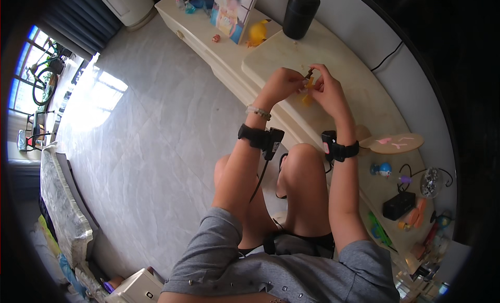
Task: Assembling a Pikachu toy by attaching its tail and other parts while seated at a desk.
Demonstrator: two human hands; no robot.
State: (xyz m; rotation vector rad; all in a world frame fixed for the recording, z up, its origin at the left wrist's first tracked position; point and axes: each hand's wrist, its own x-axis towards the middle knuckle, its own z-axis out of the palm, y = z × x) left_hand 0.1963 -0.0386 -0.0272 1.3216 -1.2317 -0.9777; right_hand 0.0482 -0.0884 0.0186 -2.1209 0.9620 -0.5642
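- Orange small plastic piece (309,89) pinched between both hands, above cream stone counter (359,89).
- Left hand (283,84): fingers curled, gripping it.
- Right hand (328,89): fingertips closed on its top, wrist bent.

Cream counter (333,58) — black cylinder (300,14), yellow toy (257,33)

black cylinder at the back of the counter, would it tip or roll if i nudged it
The black cylinder stands upright on a broad base, so a low nudge would probably slide it, not tip it. Knocked over, its round sides would likely roll along the cream counter. Weight cannot be judged.
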